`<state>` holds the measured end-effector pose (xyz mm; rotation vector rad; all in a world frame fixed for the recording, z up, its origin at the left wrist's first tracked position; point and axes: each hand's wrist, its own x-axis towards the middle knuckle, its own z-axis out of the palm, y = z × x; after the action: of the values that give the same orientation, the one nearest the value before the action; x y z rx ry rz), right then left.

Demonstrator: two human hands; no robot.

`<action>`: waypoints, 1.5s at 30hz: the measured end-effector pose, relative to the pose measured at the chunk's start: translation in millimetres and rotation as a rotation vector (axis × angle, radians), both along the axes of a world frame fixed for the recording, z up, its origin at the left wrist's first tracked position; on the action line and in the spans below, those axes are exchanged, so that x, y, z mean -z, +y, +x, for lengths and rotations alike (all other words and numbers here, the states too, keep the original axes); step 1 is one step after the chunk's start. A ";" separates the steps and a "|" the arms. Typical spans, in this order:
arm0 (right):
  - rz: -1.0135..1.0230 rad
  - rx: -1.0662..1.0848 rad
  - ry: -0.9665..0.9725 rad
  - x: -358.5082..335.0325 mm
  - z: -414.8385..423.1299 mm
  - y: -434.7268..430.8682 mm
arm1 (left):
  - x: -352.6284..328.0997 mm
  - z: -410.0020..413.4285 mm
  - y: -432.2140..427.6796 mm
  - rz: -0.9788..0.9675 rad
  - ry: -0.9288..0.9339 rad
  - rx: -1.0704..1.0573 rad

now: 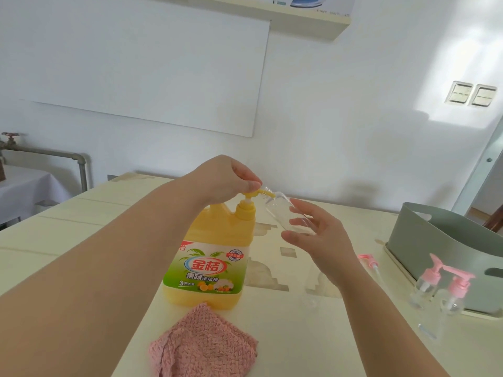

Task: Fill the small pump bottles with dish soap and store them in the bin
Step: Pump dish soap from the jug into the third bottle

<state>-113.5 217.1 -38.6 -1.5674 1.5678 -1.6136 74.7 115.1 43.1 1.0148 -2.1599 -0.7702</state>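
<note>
A big yellow dish soap jug (215, 254) stands on the table with its pump head up. My left hand (231, 178) rests on top of that pump, fingers curled over the head. My right hand (315, 232) holds a small clear bottle (283, 210) tilted, its open neck at the pump's spout. Two small clear bottles with pink pump tops (427, 281) (454, 295) stand at the right, in front of the grey-green bin (424, 240). A loose pink pump top with its tube (368, 261) lies on the table near my right wrist.
A folded pink cloth (204, 346) lies in front of the jug near the table's front edge. Another clear bottle without a top (313, 289) stands just left of my right forearm. The white wall is close behind the table.
</note>
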 end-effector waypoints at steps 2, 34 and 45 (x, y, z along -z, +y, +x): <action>0.002 -0.001 -0.005 3.6 -0.5 -0.5 | 0.6 0.0 0.0 0.002 -0.009 -0.002; -0.097 -0.106 -0.767 27.5 26.8 -3.4 | -0.8 1.4 2.5 0.111 0.014 -0.059; 0.054 -0.004 -0.749 21.7 29.2 3.2 | 5.9 -0.6 7.1 0.138 0.043 -0.044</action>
<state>-84.3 220.4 -60.4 -0.7729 1.1678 -1.8329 74.2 122.2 37.2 1.1017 -2.0644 -0.9216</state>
